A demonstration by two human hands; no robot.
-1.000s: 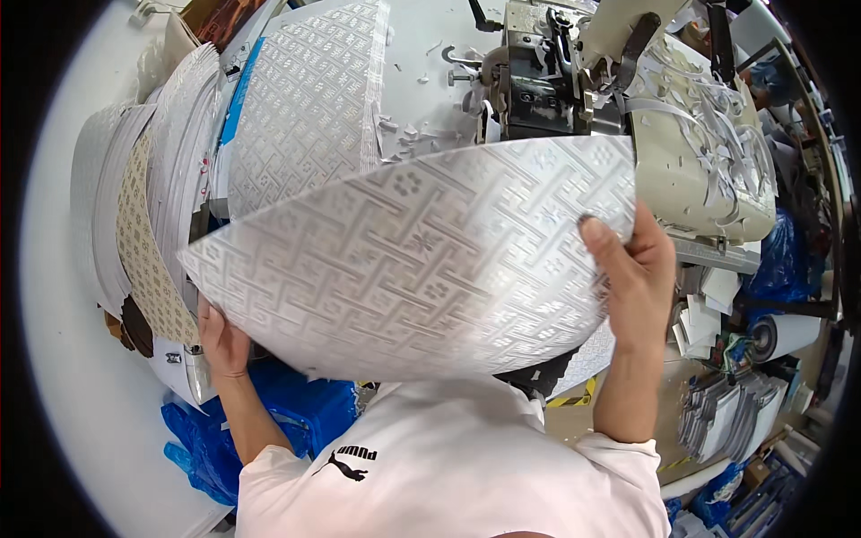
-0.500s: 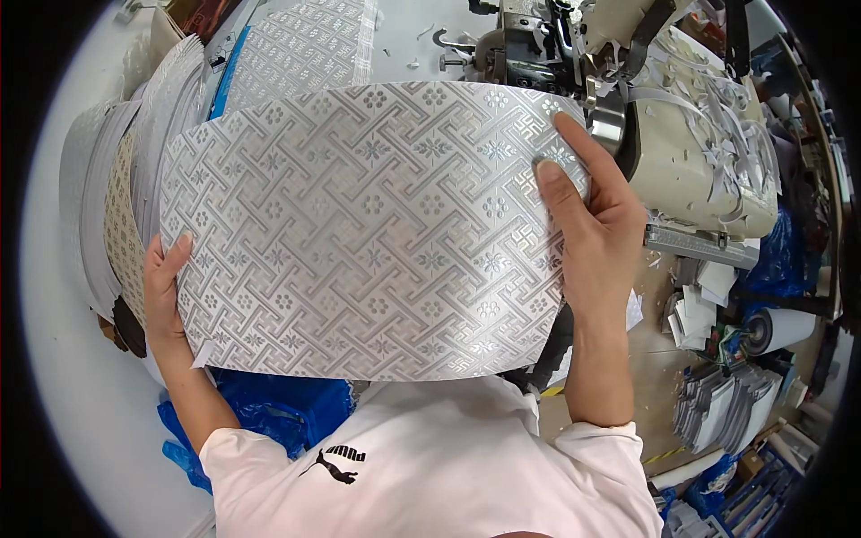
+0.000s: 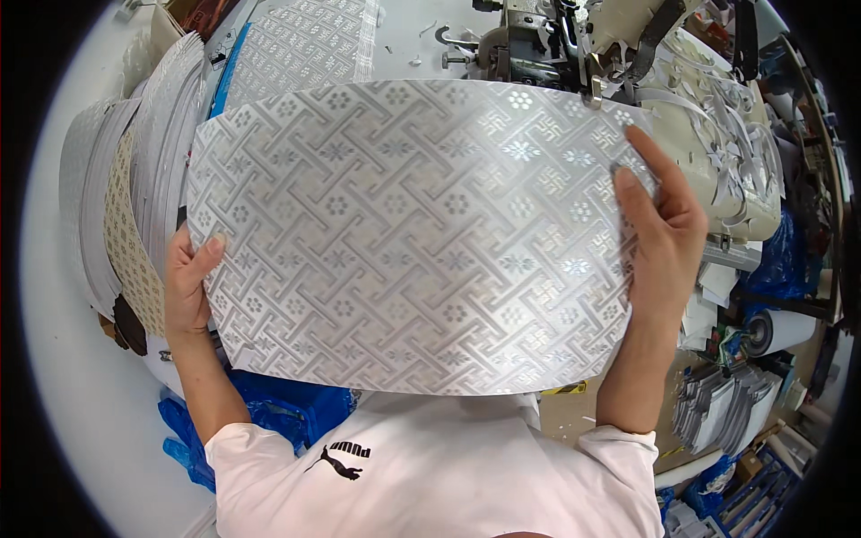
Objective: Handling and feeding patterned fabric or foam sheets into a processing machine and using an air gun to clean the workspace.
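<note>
A large silvery-white sheet [image 3: 421, 238], embossed with a lattice and flower pattern, spans the space in front of my body. My left hand [image 3: 190, 278] pinches its left edge, thumb on the upper face. At the opposite edge my right hand [image 3: 665, 224] grips it with the thumb on top and the index finger along the upper corner. The fingers beneath the sheet are hidden. Just beyond its far edge stands a dark metal machine head [image 3: 538, 49], partly covered by the sheet.
Stacked patterned sheets [image 3: 134, 197] stand curved at the left. Another silvery sheet [image 3: 296, 49] lies on the white table [image 3: 408, 31]. White offcut strips [image 3: 708, 117] cover a cream machine housing at right. A blue bag [image 3: 296, 403] sits below the table edge; bundled sheets [image 3: 726, 403] lie lower right.
Both hands have moved to the right with the sheet, the right hand farther than the left. The sheet now looks larger and covers the round metal part of the machine.
</note>
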